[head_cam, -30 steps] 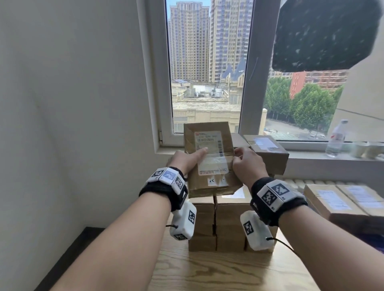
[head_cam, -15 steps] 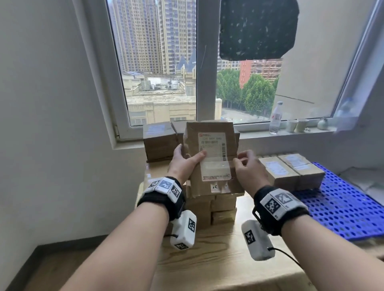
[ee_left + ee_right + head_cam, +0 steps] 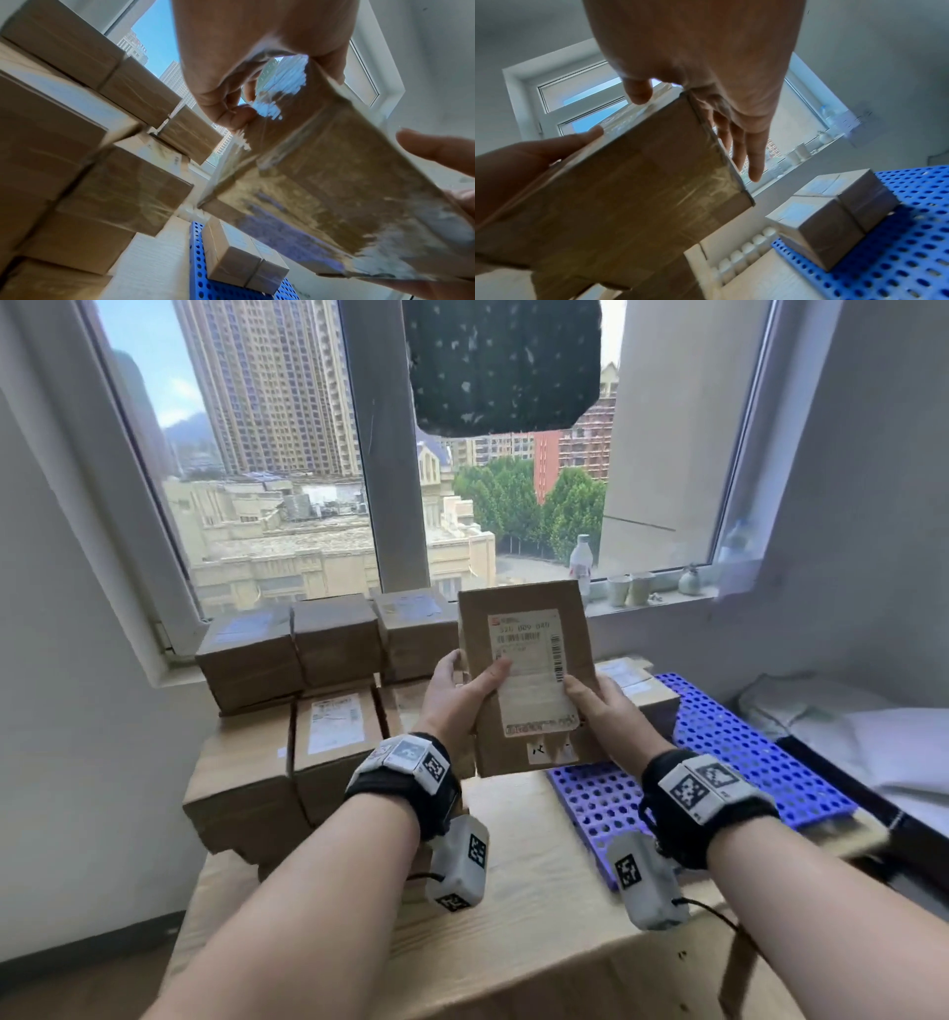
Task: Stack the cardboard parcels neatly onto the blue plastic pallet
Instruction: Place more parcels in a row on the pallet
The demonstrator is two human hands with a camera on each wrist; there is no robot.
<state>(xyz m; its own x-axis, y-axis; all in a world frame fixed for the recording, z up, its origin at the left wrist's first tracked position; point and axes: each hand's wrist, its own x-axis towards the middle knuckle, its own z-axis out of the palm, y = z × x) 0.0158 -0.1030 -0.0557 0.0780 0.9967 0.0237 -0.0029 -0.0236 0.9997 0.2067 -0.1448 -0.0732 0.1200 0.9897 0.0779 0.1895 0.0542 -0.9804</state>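
— What's on the pale wooden bench [image 3: 539, 891]?
— Both hands, left hand [image 3: 457, 690] and right hand [image 3: 603, 706], grip a brown cardboard parcel with a white label [image 3: 529, 680], held up above the blue perforated plastic pallet [image 3: 739, 752] at the bench's right edge.
— Further back?
— Stacked brown boxes [image 3: 287, 711] at the left; two parcels [image 3: 834, 215] on the pallet's far corner, half hidden.

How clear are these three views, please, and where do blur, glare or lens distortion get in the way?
Head view: mostly sharp, the label on the held parcel partly legible; window frames bow from the wide lens, and the right edge smears. Left wrist view: the parcel stack is motion-blurred, and tape on the held parcel glares with reflected sky. Right wrist view: backlit by the window, so the right hand and the parcel's underside look dim and soft.
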